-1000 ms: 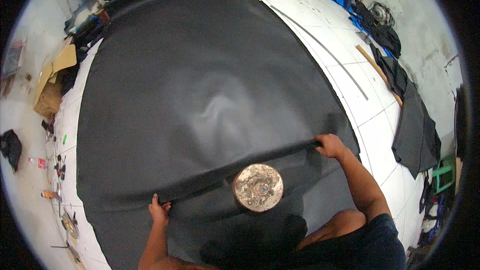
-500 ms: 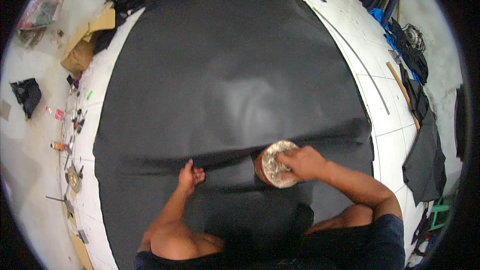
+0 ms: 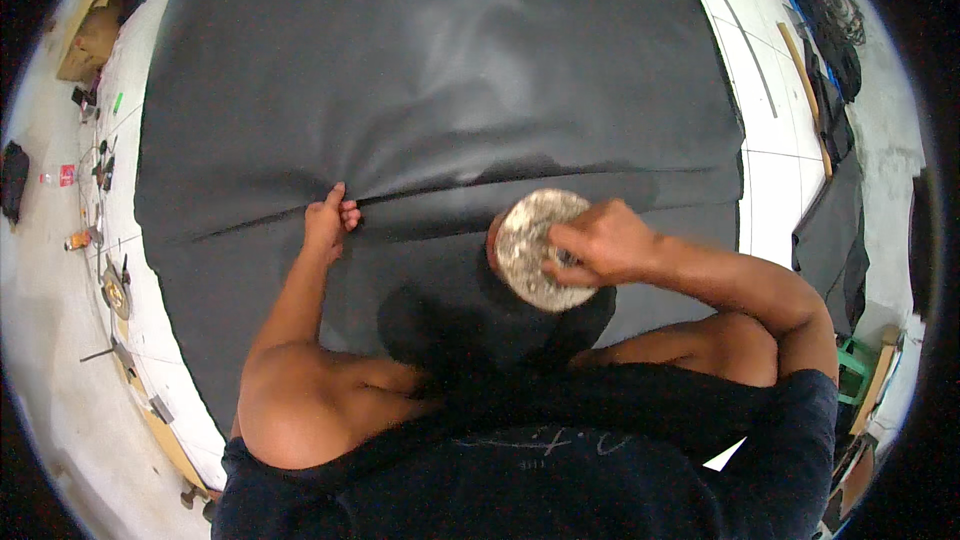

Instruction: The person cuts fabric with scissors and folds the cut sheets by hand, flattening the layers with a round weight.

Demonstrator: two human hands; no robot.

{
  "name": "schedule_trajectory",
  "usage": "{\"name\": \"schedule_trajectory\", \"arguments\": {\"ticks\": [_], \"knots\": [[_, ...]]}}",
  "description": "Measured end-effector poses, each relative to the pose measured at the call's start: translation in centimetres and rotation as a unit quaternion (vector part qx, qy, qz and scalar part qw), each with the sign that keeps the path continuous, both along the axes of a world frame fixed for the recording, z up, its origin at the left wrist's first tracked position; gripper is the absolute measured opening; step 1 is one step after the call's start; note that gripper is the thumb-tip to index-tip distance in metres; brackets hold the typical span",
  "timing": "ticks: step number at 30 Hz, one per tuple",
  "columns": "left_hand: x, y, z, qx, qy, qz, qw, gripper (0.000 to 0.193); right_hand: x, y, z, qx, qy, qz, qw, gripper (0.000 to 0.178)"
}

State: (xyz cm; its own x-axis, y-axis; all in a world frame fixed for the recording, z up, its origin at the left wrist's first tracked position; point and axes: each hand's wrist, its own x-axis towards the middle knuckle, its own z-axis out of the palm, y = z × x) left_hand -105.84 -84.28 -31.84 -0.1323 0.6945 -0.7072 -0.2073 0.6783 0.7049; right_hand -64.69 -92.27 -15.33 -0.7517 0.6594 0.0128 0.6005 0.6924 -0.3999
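Note:
A wide sheet of smooth black material [image 3: 420, 70], like synthetic leather, lies in front of me with a long crosswise fold. At the left part of that fold is my left hand [image 3: 328, 222], thumb pointing forward and fingers curled in on the material; small creases spread from it. My right hand [image 3: 605, 245] grips a thick round object [image 3: 535, 260] by its middle. Its top is mottled cream and grey, its side reddish brown; I cannot make out its kind. It is over the black sheet, just on my side of the fold. Whether it touches is unclear.
White floor tiles [image 3: 790, 175] border the sheet. To the right lie a wooden stick [image 3: 800, 85], dark cloth [image 3: 835, 230] and a green plastic stool [image 3: 855, 370]. Along the left are a cardboard box [image 3: 92, 43], a roundish metal piece [image 3: 115, 290] and several small tools.
My view has tipped nearer to my body, so the sheet sits higher in it. Creases around my left hand have grown stronger. My right hand still holds the round object.

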Motion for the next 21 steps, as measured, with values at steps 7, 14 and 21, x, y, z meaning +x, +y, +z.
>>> {"name": "schedule_trajectory", "arguments": {"ticks": [7,14,21], "knots": [[1.1,-2.4,-0.8,0.001,0.141,-0.05,0.989,0.031,-0.2,-4.0,-1.5,-0.091,0.003,-0.004,0.996,0.033],[-0.5,-3.0,-2.1,0.008,0.182,-0.043,0.982,0.032,0.3,-1.9,-1.7,-0.219,0.02,-0.001,0.975,0.047],[-1.4,-3.1,-3.2,0.033,0.101,-0.002,0.994,0.032,19.8,5.6,-6.1,-0.111,-0.025,-0.717,0.688,0.06]]}}
